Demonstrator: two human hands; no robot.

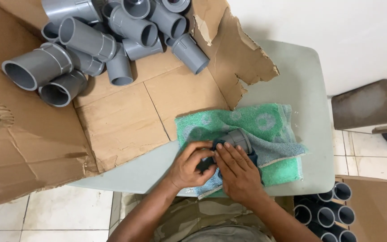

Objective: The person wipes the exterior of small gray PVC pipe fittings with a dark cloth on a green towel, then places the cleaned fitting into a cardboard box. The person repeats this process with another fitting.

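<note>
- Grey pipe fitting (pixel 238 138) lies on its side on the green towel (pixel 251 121), its open end turned away from us, partly wrapped in a dark blue cloth (pixel 250 157).
- Our left hand (pixel 188 165) curls its fingers around the near end of the fitting and the cloth, grasping them from the left of the fitting.
- Our right hand (pixel 238 172) lies flat, fingers spread, pressing the cloth against the fitting; it grips nothing.
- Under the towel sits a pale grey table (pixel 301 80), which the towel covers near its front edge.
- Left of the towel, torn brown cardboard (pixel 126 121) spreads over the table.
- Well beyond the towel, at the far left, a heap of grey pipe fittings (pixel 90 40) rests on that cardboard.
- Below the table, right of the towel, more dark pipe ends (pixel 328 210) stand upright in a box on the floor.
</note>
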